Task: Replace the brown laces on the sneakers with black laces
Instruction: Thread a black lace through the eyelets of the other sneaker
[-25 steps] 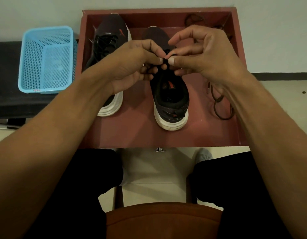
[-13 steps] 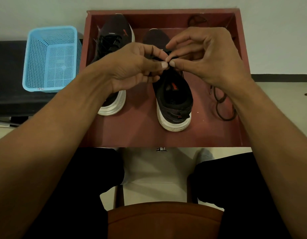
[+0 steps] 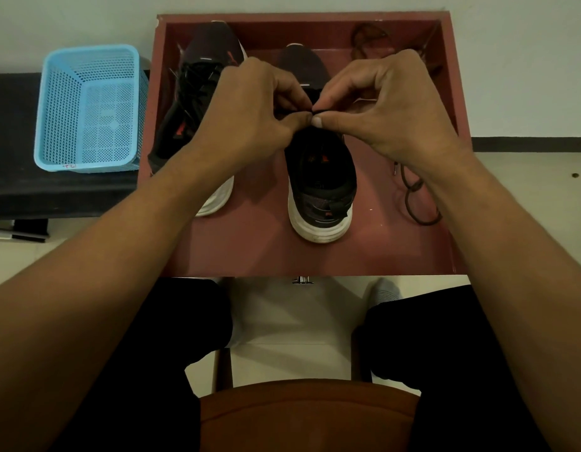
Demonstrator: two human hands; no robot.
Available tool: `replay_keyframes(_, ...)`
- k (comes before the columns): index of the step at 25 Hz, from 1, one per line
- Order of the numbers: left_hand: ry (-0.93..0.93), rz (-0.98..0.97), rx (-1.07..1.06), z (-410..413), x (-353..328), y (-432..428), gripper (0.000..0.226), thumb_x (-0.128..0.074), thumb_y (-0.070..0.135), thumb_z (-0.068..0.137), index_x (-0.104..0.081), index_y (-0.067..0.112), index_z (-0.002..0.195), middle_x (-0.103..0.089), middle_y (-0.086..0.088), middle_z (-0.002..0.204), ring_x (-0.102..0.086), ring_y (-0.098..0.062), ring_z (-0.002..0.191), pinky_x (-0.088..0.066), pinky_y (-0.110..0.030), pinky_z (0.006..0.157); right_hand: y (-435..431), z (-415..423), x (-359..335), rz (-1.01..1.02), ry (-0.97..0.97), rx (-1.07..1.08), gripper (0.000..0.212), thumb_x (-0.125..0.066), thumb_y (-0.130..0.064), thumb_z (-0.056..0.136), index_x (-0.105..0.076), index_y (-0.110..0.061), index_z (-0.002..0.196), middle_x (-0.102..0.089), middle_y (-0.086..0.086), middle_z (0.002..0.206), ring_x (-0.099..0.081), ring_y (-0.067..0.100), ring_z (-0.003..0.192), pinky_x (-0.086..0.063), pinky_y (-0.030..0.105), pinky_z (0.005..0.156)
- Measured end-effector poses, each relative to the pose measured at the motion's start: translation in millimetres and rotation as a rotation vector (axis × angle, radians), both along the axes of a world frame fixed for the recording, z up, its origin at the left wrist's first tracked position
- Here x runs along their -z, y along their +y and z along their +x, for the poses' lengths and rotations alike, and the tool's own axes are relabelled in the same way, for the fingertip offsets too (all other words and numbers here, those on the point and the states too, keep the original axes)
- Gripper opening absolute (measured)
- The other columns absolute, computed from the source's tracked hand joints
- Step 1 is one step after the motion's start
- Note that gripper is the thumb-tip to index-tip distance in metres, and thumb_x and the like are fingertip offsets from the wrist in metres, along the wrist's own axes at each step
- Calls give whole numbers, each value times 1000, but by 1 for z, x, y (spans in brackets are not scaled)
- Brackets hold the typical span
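A blue basket (image 3: pixel 83 166) sits on the dark counter (image 3: pixel 54 194) to my left, just beside the red tray (image 3: pixel 250 252). In the tray, the laced sneaker (image 3: pixel 201 76) already carries black laces, and my left forearm crosses over its heel end. A loose brown lace (image 3: pixel 413 197) lies on the tray floor beside my right wrist, and a bunched brown lace (image 3: pixel 367 37) sits in the far right corner. The second sneaker (image 3: pixel 320 177) stands mid-tray, heel toward me. Both hands meet above its tongue and hide the eyelets. My left hand (image 3: pixel 250 109) and right hand (image 3: pixel 387 109) each pinch the black lace (image 3: pixel 318 110) between thumb and forefinger, thumb tips almost touching.
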State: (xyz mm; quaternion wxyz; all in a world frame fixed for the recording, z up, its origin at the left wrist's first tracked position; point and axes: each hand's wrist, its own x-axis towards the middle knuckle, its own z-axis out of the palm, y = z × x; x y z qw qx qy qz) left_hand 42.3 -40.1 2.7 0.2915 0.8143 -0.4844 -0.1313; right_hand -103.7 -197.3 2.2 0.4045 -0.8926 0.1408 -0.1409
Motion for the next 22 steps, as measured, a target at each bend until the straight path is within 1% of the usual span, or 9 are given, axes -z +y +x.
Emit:
replay_keyframes(2,16,69,-9,1,1,0,18,-76,35,94,-77,22,106,-73,9,92,-65,5,77,-51,-7,73,1,-1,-3,-11,0,-21,17,-84,-31,88,-81,-18,100,-76,-8,100,-74,3,95,-60,22,86)
replay_keyframes(4,121,111,-3,1,1,0,17,-75,35,96,-75,22,106,-73,6,92,-68,-2,79,-57,-17,77,1,-1,-4,-24,-4,-45,16,-84,-29,89,-82,-17,99,-76,-7,101,-74,3,96,-60,23,86)
replay_keyframes(6,374,116,-20,1,1,0,13,-74,28,97,-75,18,106,-76,-3,95,-69,-8,80,-57,-24,77,0,1,-3,-57,-5,-70,15,-83,-28,89,-82,-16,98,-76,-7,102,-74,4,96,-61,24,86)
replay_keyframes(8,653,92,-68,1,-1,-1,9,-69,14,99,-75,11,106,-72,-13,95,-64,-14,82,-54,-27,74,0,2,-2,-91,1,-82,13,-83,-26,89,-82,-17,98,-76,-9,102,-73,2,95,-61,25,86)
replay_keyframes(10,860,63,-130,2,-2,-1,11,-64,8,99,-75,9,100,-66,-11,89,-60,-15,79,-51,-27,69,0,2,-1,-107,7,-80,11,-83,-25,88,-82,-18,97,-75,-10,101,-72,1,95,-60,24,87)
replay_keyframes(12,963,43,-187,2,-3,-3,11,-64,15,100,-74,10,96,-63,-3,83,-58,-12,75,-49,-26,66,0,1,-2,-114,8,-84,10,-83,-24,88,-82,-19,97,-74,-11,101,-72,0,95,-59,21,87)
replay_keyframes(14,939,48,-194,2,-1,-4,17,-67,22,100,-73,6,101,-60,-1,80,-57,-10,73,-49,-23,65,0,0,-3,-125,6,-91,9,-83,-24,89,-81,-20,97,-73,-12,101,-71,-1,95,-57,16,86)
replay_keyframes(17,897,59,-169,3,0,-5,23,-69,21,100,-72,0,110,-60,-2,79,-56,-10,73,-49,-22,64,1,-1,-4,-129,7,-92,7,-83,-24,89,-80,-21,96,-72,-12,100,-71,-2,94,-55,11,83)
replay_keyframes(22,768,59,-217,-5,1,-11,22,-63,25,100,-70,5,91,-58,-7,77,-54,-16,73,-47,-26,62,-1,0,-5,-119,13,-63,8,-82,-23,90,-81,-16,95,-74,-9,101,-72,1,93,-58,16,84)
